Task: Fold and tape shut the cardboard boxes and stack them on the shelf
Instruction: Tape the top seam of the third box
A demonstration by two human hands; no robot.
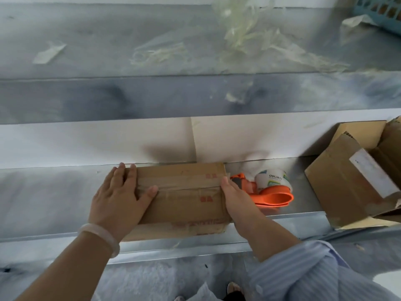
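Observation:
A closed brown cardboard box (pixel 186 198) with clear tape along its top seam lies on a metal shelf (pixel 54 198). My left hand (pixel 121 196) lies flat on the box's left end, fingers straight, thumb on the seam. My right hand (pixel 233 196) presses against the box's right side, fingers pointing down the side and mostly hidden. An orange tape dispenser (pixel 269 190) with a white roll lies on the shelf just right of the box.
An open cardboard box (pixel 355 181) with raised flaps stands at the shelf's right end. Above is another shelf level (pixel 130 40) strewn with crumpled used tape (pixel 249 40) and a blue basket (pixel 382 11) at top right. The floor shows below.

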